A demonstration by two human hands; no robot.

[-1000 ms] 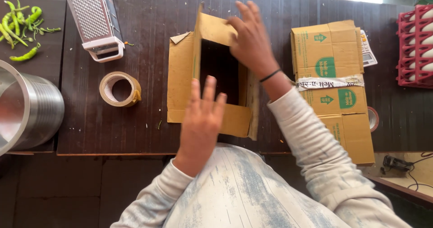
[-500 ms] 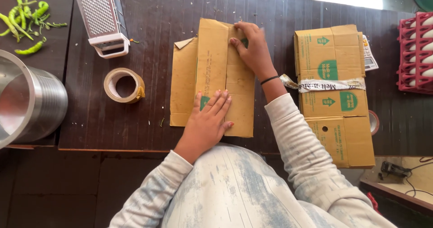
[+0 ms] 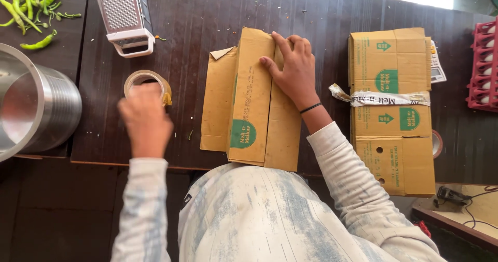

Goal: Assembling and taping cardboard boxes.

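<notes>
Dark wooden table [image 3: 207, 23], closed cardboard box [image 3: 251, 98] under right hand [image 3: 293, 67], empty steel pot [image 3: 31, 109]

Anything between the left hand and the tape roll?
Nothing visible. The left hand hovers, blurred, right at the near edge of the tape roll on bare table. The grater lies beyond it, the cardboard box off to the right.

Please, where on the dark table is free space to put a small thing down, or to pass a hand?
Bare table lies between the grater and the cardboard box, and a strip separates that box from the taped carton. It is crowded by the tape roll, where the left hand reaches; the right hand presses the box.
</notes>
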